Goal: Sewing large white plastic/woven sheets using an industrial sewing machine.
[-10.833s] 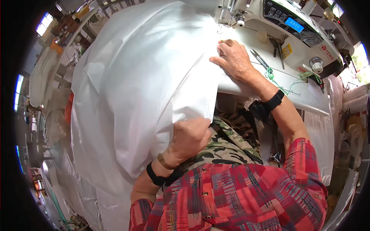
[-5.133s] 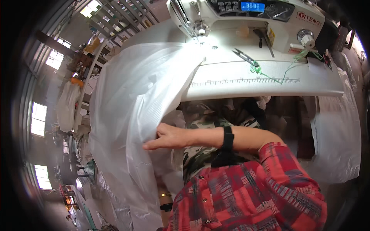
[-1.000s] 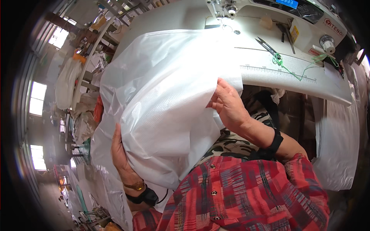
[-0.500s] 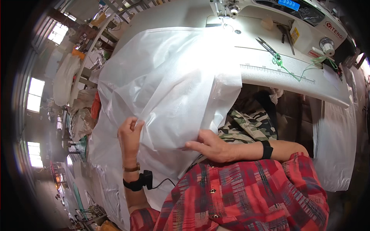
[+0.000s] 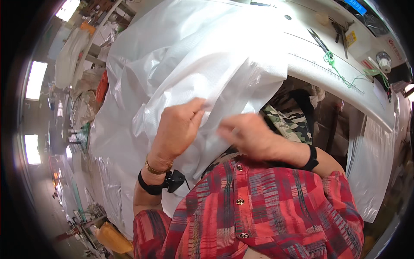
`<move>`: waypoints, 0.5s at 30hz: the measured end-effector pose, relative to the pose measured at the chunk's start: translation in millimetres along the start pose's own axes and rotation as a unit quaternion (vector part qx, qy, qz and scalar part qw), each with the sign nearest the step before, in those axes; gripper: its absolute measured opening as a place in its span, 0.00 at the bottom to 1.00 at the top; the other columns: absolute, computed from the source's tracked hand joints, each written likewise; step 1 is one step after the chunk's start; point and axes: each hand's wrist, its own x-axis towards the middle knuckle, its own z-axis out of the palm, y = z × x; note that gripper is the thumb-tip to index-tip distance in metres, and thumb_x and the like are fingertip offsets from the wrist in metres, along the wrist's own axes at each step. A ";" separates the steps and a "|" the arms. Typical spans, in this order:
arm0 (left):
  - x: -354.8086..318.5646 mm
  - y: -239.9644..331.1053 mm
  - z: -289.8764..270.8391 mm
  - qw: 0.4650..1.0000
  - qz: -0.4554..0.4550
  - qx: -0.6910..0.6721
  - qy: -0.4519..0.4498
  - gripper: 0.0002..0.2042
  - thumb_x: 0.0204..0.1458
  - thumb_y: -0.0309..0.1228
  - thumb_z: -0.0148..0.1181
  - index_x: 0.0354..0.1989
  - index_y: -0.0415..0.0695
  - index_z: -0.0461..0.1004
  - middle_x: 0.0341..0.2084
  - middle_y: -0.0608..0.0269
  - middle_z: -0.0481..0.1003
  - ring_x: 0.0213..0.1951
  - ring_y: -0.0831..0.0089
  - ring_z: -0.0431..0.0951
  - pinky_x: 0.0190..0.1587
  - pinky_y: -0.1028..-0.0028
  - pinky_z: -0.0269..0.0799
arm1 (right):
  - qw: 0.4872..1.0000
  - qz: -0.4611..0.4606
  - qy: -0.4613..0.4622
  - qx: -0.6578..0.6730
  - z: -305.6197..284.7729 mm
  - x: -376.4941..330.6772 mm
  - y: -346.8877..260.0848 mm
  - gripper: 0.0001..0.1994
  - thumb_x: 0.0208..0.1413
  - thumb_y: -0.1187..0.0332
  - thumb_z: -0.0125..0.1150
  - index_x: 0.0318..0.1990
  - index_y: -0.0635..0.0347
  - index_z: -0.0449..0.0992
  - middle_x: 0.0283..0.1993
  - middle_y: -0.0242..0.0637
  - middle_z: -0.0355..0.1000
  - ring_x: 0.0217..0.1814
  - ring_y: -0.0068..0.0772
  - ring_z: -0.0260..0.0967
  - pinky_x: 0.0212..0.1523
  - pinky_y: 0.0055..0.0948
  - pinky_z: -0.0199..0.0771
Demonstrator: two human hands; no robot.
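A large, glossy white woven plastic sheet (image 5: 181, 69) spreads over the sewing machine table and drapes down across my lap. My left hand (image 5: 179, 127) is closed at its middle, thumb and fingers pinching a fold of it. Just to the right, my right hand (image 5: 250, 134) hovers over the sheet's near part, close to my body. Motion smears its fingers, so whether they hold the sheet is not clear. Both wrists carry black straps.
Scissors (image 5: 318, 41) with green-wrapped handles and green thread lie on the white machine table (image 5: 308, 64), which has a ruler strip. Small dark tools (image 5: 340, 36) lie farther back. White sheets (image 5: 366, 159) hang at the right. Camouflage fabric (image 5: 288, 123) shows under the table edge.
My left hand has moved right and up onto the sheet's middle. The right hand has lifted away from the sheet's edge. The view has shifted, and the sheet is more bunched.
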 end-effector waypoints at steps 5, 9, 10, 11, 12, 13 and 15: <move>12.7 -4.7 -9.2 0.980 -0.073 -0.174 0.056 0.08 0.60 0.29 0.56 0.37 0.35 0.73 0.18 0.73 0.64 0.23 0.88 0.59 0.24 0.81 0.57 | 0.879 0.128 0.302 0.346 -4.6 -0.4 60.5 0.15 0.58 0.69 0.62 0.48 0.65 0.67 0.46 0.36 0.68 0.50 0.25 0.64 0.54 0.25 0.66; 19.0 1.2 -6.6 0.945 -0.063 -0.302 0.111 0.08 0.62 0.30 0.55 0.35 0.37 0.74 0.20 0.80 0.65 0.23 0.92 0.58 0.23 0.85 0.55 | 0.812 0.184 0.307 0.461 14.4 15.0 48.4 0.24 0.58 0.67 0.63 0.57 0.66 0.62 0.51 0.41 0.67 0.56 0.29 0.64 0.58 0.30 0.66; 20.6 -1.5 -6.4 0.944 -0.071 -0.306 0.106 0.08 0.61 0.30 0.57 0.35 0.36 0.74 0.21 0.79 0.67 0.24 0.92 0.60 0.24 0.85 0.57 | 0.797 0.177 0.283 0.503 16.7 17.8 44.4 0.27 0.57 0.66 0.64 0.59 0.67 0.59 0.52 0.42 0.67 0.54 0.31 0.67 0.56 0.31 0.69; 22.3 -3.7 -6.1 0.942 -0.078 -0.309 0.102 0.08 0.60 0.29 0.59 0.36 0.36 0.74 0.23 0.78 0.69 0.25 0.92 0.62 0.25 0.85 0.59 | 0.797 0.177 0.281 0.505 15.1 18.5 44.2 0.27 0.57 0.66 0.64 0.59 0.67 0.59 0.52 0.42 0.67 0.54 0.31 0.67 0.56 0.31 0.69; 24.0 -5.5 -4.5 0.942 -0.079 -0.308 0.103 0.08 0.60 0.29 0.59 0.36 0.36 0.74 0.23 0.78 0.69 0.25 0.92 0.62 0.25 0.85 0.59 | 0.790 0.168 0.183 0.561 11.0 19.4 44.3 0.30 0.57 0.66 0.64 0.62 0.66 0.56 0.53 0.44 0.67 0.52 0.33 0.69 0.53 0.33 0.73; 25.9 -7.1 -2.7 0.947 -0.057 -0.302 0.096 0.09 0.57 0.30 0.63 0.37 0.35 0.74 0.25 0.75 0.71 0.27 0.90 0.65 0.27 0.84 0.63 | 0.772 0.157 0.082 0.610 7.9 20.7 42.4 0.33 0.57 0.66 0.64 0.65 0.66 0.53 0.53 0.45 0.67 0.51 0.36 0.71 0.49 0.35 0.76; 28.4 -14.5 3.6 0.950 -0.037 -0.297 0.089 0.12 0.54 0.31 0.66 0.38 0.35 0.75 0.27 0.72 0.74 0.28 0.88 0.68 0.29 0.83 0.66 | 0.776 0.142 0.055 0.611 8.2 17.0 23.4 0.34 0.57 0.66 0.63 0.66 0.65 0.52 0.50 0.45 0.70 0.45 0.38 0.74 0.42 0.37 0.80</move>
